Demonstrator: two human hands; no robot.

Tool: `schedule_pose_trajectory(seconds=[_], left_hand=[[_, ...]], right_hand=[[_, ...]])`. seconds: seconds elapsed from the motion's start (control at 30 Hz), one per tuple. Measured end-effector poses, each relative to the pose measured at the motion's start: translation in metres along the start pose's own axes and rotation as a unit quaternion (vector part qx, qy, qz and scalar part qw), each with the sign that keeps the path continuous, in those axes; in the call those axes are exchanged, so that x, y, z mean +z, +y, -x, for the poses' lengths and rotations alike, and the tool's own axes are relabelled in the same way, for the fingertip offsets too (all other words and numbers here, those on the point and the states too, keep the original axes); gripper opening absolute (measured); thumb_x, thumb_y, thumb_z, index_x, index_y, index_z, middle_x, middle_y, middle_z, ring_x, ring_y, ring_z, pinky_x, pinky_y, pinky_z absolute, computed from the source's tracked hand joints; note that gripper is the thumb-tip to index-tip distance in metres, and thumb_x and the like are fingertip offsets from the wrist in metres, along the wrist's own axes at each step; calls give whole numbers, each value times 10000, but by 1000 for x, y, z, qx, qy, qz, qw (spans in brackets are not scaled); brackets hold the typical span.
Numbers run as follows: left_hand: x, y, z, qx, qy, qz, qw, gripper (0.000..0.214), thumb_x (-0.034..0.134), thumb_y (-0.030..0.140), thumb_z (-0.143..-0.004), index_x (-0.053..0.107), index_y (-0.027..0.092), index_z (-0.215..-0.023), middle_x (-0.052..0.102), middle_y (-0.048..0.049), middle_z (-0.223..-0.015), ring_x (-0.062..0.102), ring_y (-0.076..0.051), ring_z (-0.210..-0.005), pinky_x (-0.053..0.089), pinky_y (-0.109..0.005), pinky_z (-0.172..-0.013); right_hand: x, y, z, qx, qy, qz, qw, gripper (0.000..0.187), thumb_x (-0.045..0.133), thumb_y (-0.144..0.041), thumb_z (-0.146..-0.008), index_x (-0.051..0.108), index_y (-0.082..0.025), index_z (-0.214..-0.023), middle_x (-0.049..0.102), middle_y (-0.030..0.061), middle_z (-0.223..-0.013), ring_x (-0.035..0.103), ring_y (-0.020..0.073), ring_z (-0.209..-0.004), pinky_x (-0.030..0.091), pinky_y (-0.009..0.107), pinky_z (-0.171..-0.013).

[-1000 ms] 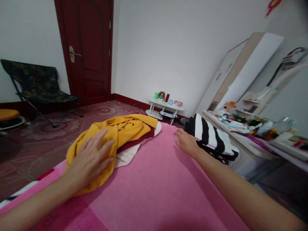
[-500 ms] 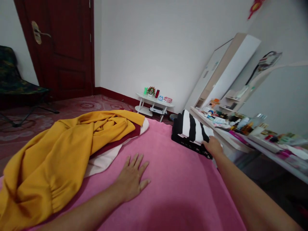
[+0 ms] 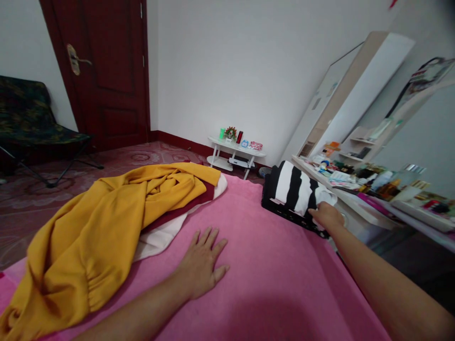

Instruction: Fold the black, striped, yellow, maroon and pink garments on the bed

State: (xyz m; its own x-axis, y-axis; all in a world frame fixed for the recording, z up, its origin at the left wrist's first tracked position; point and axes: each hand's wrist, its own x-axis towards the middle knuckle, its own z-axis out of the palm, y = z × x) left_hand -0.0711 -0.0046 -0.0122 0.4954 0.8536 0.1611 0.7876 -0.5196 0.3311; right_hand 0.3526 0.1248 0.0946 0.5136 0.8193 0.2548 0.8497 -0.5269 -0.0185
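My left hand (image 3: 202,265) lies flat, fingers spread, on the pink blanket (image 3: 256,284), just right of a rumpled yellow garment (image 3: 103,222). The yellow garment rests on dark red and cream cloth (image 3: 159,237). My right hand (image 3: 327,215) reaches to the blanket's right edge. Its fingers curl onto the near end of a folded black-and-white striped garment (image 3: 291,187), which sits on top of black folded cloth (image 3: 284,213).
A cluttered white dressing table (image 3: 377,196) with bottles and a mirror stands close on the right. A small white low table (image 3: 236,154) stands by the far wall. A dark red door (image 3: 106,71) and a folding chair (image 3: 31,123) are at the left.
My left hand left the yellow garment and now lies flat on the pink blanket. My right hand moved right, from the blanket beside the striped garment onto its near end.
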Motion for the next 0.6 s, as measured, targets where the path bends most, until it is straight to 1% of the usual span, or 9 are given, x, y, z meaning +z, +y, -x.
schedule_pose_trajectory(seconds=[0.1,0.17,0.27,0.33,0.4,0.43,0.5,0.53,0.6], left_hand=[[0,1,0,1,8,7,1000,622,370,583,-874,372,272,-1412,229,-108,-1527,165,-332,-1402,112,-579,-1107],[0,1,-1,0,19,29,999,625,373,587,-875,383,256,-1406,268,-114,-1512,198,-327,-1394,117,-574,-1109],[-5,-2,0,-5,75,122,990,582,330,536,-915,383,209,-1395,359,-119,-1465,292,-269,-1362,198,-497,-1121],[-13,-3,5,-17,162,205,965,508,289,462,-948,400,183,-1358,414,-115,-1418,352,-219,-1327,273,-417,-1109],[-25,-2,15,-24,257,259,931,427,283,401,-960,431,181,-1295,445,-108,-1373,377,-198,-1302,298,-380,-1100],[-31,1,22,-19,287,269,919,390,294,380,-959,451,189,-1260,456,-104,-1353,382,-199,-1294,293,-381,-1101],[-43,13,38,19,286,268,920,333,332,349,-951,496,205,-1202,484,-97,-1315,399,-211,-1269,296,-398,-1094],[-48,22,47,55,257,262,929,311,350,336,-945,524,211,-1172,509,-94,-1284,422,-217,-1243,314,-403,-1078],[-55,44,63,148,170,241,944,269,398,321,-925,582,226,-1096,565,-81,-1198,483,-222,-1163,363,-401,-1029]], right_hand=[[-36,-37,31,-74,-9,-89,993,240,545,-382,-733,628,-159,-770,650,103,-747,622,250,-729,391,300,-556],[-62,-69,70,-138,9,-177,974,187,540,-345,-724,599,-170,-758,603,40,-660,577,188,-637,356,261,-521],[-93,-111,156,-237,-13,-247,939,178,593,-263,-664,580,-178,-820,586,0,-659,530,142,-600,332,225,-514],[-106,-122,224,-338,-116,-262,896,167,583,-183,-655,595,-177,-821,603,-6,-682,529,119,-610,346,206,-544],[-114,-118,286,-450,-251,-285,808,242,558,-148,-678,622,-191,-908,637,-19,-728,542,99,-618,362,191,-573],[-116,-111,311,-490,-294,-293,766,302,599,-168,-670,625,-199,-969,656,-16,-797,556,103,-655,375,189,-594],[-117,-94,344,-533,-325,-309,717,320,648,-201,-678,650,-214,-998,668,-13,-864,570,110,-711,388,190,-635],[-116,-84,349,-530,-319,-322,716,274,645,-205,-697,669,-216,-970,669,-14,-859,573,111,-721,390,190,-643],[-107,-63,340,-479,-269,-362,753,152,579,-199,-770,691,-207,-874,663,-10,-796,576,111,-707,395,198,-645]])
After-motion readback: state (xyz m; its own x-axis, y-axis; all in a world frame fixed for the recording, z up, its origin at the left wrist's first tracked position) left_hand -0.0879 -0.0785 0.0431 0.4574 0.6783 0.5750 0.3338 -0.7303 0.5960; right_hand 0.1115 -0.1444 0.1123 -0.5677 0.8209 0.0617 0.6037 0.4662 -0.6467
